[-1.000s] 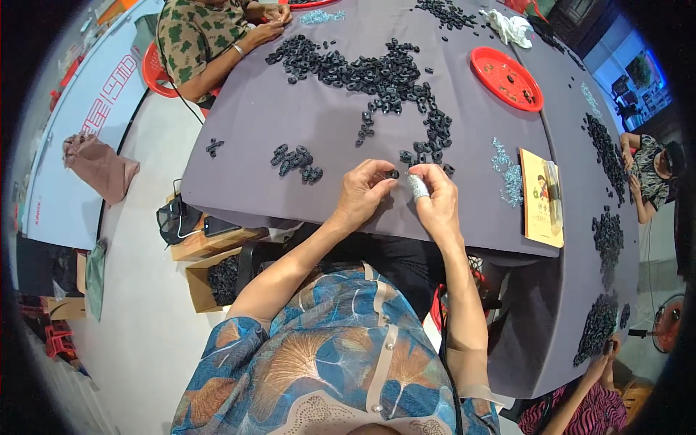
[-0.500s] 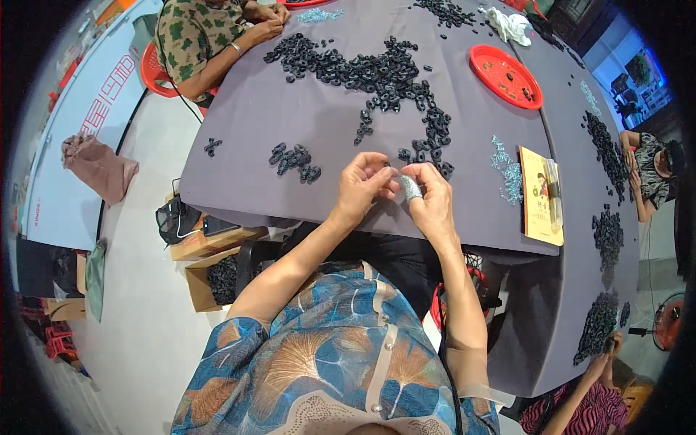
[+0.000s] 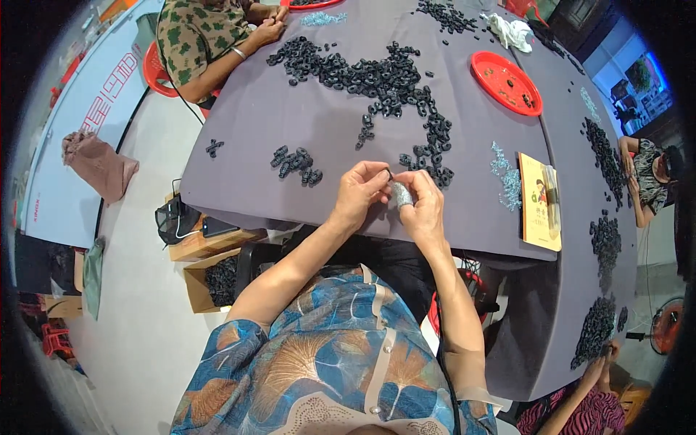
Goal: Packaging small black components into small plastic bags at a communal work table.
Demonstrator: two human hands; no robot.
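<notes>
Close to the table's near edge, my two hands meet fingertip to fingertip. My left hand (image 3: 359, 194) pinches a small black part (image 3: 389, 175), which its fingers mostly cover. Against the same part, the fingers of my right hand (image 3: 423, 210) are drawn together; whether they hold something small of their own is hidden. A silvery grey wrap (image 3: 401, 194) covers one digit of my right hand. Just beyond my hands begins a big loose heap of black plastic parts (image 3: 384, 76). A smaller group of black parts (image 3: 296, 164) lies to the left.
Small silvery pieces (image 3: 506, 177) lie beside a yellow booklet (image 3: 540, 203) on the right. Farther back stands a red tray (image 3: 505, 83) with a few bits in it. Other people sit around the grey-covered table (image 3: 239, 170). An open box (image 3: 199, 286) of black parts is on the floor.
My right hand has shifted slightly left, bringing its fingertips against those of my left hand at the black part. My left hand stays nearly in place, a little lower in the view.
</notes>
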